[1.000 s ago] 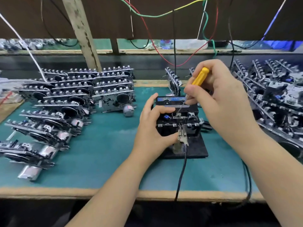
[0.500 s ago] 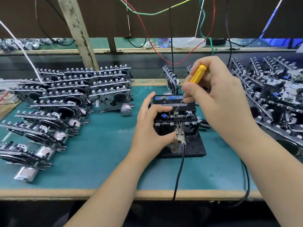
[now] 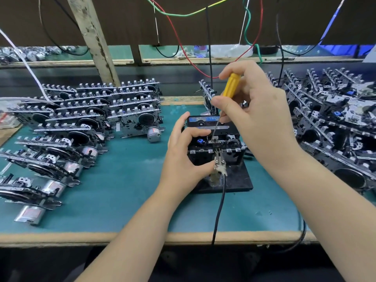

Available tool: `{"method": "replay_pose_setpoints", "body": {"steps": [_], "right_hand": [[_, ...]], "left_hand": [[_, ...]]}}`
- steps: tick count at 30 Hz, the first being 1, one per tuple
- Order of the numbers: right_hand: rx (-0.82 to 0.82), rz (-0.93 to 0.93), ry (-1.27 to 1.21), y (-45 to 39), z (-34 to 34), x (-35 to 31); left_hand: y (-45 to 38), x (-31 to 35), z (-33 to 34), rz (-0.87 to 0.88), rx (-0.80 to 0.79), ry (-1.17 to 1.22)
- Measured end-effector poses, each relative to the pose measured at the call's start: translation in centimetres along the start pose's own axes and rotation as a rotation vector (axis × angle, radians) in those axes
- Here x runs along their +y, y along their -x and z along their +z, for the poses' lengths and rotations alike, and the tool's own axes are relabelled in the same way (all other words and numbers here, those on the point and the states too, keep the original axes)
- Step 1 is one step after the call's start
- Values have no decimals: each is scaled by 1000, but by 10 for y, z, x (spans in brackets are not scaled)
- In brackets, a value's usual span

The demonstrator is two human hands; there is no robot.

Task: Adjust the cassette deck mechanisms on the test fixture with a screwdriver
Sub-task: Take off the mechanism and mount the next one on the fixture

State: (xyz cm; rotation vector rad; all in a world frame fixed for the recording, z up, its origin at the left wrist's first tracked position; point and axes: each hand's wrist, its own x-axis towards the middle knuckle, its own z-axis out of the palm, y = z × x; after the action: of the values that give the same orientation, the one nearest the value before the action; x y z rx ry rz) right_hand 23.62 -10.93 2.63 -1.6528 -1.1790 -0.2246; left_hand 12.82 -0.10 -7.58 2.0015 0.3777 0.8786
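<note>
green matting covers the bench (image 3: 126, 192), with loose coloured wires (image 3: 177, 37) hanging behind. rows of decks (image 3: 97, 110) are lined up at left and another heap (image 3: 335, 123) is piled at right. mid-bench, a black fixture (image 3: 234, 181) carries the deck (image 3: 215, 147) being worked, a cassette (image 3: 205, 121) seated in its far side and a metal clip (image 3: 219, 164) on a black lead (image 3: 218, 208) fastened at its near edge.

the left hand (image 3: 183, 157) grips the deck's left end, thumb at the near edge and fingers curled over the top. the right hand (image 3: 258, 110) pinches the yellow-handled screwdriver (image 3: 230, 86), its thin blade slanting down to a small part on top of the deck.

the deck looks like stiff stamped metal with small tabs and levers that would likely bend, so it is best held by its frame ends, as the left hand does. the driver is light and slim; a fingertip hold on the handle probably suits small turns.

the cassette's blue label is too blurred to read, and no brand is legible anywhere.
</note>
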Motion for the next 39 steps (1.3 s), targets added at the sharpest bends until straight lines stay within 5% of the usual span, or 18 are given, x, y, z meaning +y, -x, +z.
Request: {"method": "replay_pose_setpoints", "body": {"steps": [8,11,20,27,39], "right_hand": [[-159,-25,138,-5,-7,-8],[-220,42,11,-12,-15,-8],[-73,-151,54,-6,4,-8],[-330,61,0,-26,-15,-11],[-29,134,-167,-9,-16,-11]], "left_hand": [[0,-1,0,7,5,0],[1,0,0,6,1,-8],[3,-9,3,74,31,-1],[-44,20,0,-472,114,560],[-47,18,1,-519,62,660]]}}
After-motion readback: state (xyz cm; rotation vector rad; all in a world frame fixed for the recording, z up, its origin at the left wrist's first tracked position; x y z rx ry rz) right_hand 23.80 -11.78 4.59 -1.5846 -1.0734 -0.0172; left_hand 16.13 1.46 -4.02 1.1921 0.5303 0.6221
